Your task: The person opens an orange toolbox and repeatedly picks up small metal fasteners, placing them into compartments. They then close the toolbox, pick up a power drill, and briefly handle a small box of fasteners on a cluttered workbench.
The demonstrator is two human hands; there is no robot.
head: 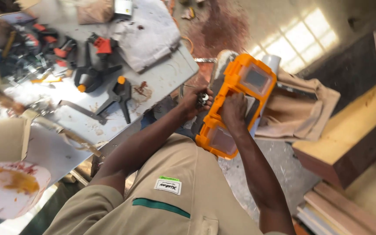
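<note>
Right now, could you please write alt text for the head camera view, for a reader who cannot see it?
A person's right hand presses on an orange organiser case with clear lids, while the left hand holds small metal parts beside it. Black spring clamps lie on a grey workbench.

You have an orange case (236, 106) with grey-tinted clear lid panels, black spring clamps (105, 89) with orange tips on a pale grey table (166, 69), and a tan shirt (170, 191) bearing a green stripe.

My right hand (233, 111) rests on an orange plastic organiser case (236, 109) with clear lid windows, held upright before me beside my left hand (195, 101). A small white label with a green strip (168, 185) sits on my tan shirt's chest.
</note>
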